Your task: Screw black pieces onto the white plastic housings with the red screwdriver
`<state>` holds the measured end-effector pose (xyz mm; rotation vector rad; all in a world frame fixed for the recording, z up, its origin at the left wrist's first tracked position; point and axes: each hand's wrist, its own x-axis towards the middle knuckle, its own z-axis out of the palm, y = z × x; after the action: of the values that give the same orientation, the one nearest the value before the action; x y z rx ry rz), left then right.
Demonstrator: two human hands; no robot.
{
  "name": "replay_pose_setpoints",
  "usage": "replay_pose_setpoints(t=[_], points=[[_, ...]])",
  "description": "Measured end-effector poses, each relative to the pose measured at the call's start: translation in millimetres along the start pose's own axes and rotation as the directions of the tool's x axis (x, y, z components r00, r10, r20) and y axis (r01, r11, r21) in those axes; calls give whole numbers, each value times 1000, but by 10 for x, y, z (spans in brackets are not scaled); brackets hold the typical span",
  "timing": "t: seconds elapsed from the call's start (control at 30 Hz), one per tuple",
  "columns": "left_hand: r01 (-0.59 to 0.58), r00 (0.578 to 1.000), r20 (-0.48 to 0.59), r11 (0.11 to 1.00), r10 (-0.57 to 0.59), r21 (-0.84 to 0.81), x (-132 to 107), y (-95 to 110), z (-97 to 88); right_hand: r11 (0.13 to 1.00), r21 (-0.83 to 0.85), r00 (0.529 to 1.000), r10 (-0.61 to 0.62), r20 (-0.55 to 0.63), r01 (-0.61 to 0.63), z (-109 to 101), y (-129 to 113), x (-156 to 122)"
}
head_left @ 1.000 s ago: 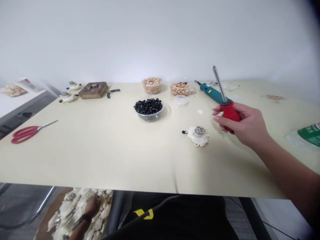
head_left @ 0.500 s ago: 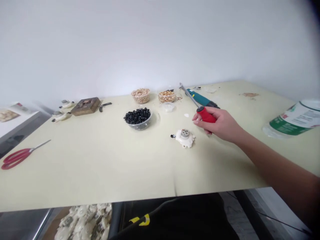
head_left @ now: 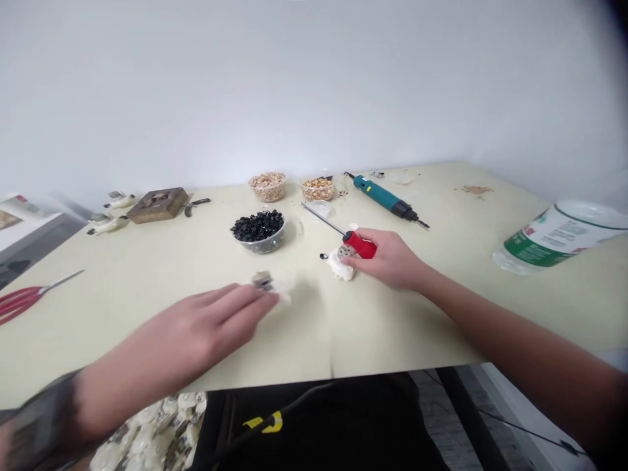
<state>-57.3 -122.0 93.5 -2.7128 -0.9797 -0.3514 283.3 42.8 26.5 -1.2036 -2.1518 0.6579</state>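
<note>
In the head view my right hand [head_left: 390, 258] is closed round the red handle of a screwdriver [head_left: 362, 244], whose metal shaft points away to the left. Its fingers are at a white plastic part with a round grey metal disc [head_left: 340, 267] on the table; whether they grip it I cannot tell. Lower left, my left hand [head_left: 210, 327] pinches a similar white part with a grey piece on top [head_left: 265, 281], blurred by motion. Just behind both hands stands a clear bowl of small black pieces [head_left: 259, 230].
Two tubs of small metal pieces [head_left: 267, 188] stand at the back, beside a clear lid [head_left: 321, 209] and a teal power screwdriver [head_left: 385, 197]. Red scissors [head_left: 22, 302], a wooden block [head_left: 157, 205] and pliers [head_left: 196, 206] lie left. A large plastic tub [head_left: 554, 235] lies right. White parts [head_left: 152, 438] fill a box below.
My left hand has come into view with a white part. My right hand has moved left with the screwdriver to the white part on the table. The view has shifted slightly.
</note>
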Motion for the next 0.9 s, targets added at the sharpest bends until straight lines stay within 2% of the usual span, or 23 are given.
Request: replay_pose_setpoints(t=[0.07, 0.1, 0.17, 0.27, 0.43, 0.6, 0.8, 0.9], points=[[-155, 987, 57, 982, 149, 112, 346, -32, 260, 996, -59, 985, -81, -151, 73, 34, 14, 74], [-209, 978, 44, 966, 204, 154, 492, -43, 385, 993, -76, 968, -108, -227, 93, 40, 23, 108], [-290, 957, 51, 930, 286, 226, 706, -62, 598, 995, -63, 928, -91, -361, 73, 28, 48, 155], [-330, 943, 55, 899, 328, 289, 836, -101, 796, 1000, 22, 902, -1, -431, 11, -29, 107, 157], [-249, 968, 77, 936, 237, 248, 784, -228, 913, 991, 135, 913, 59, -405, -5, -68, 187, 100], [-161, 987, 38, 971, 157, 175, 727, -360, 1042, 985, 165, 948, 99, -304, -50, -47, 167, 85], [-97, 987, -115, 985, 114, 143, 725, -391, 1107, 973, 200, 960, 160, -230, -114, -77, 145, 18], [-13, 980, -199, 995, 32, 98, 724, -402, 1088, 949, 288, 965, 185, -188, -125, -88, 152, -10]])
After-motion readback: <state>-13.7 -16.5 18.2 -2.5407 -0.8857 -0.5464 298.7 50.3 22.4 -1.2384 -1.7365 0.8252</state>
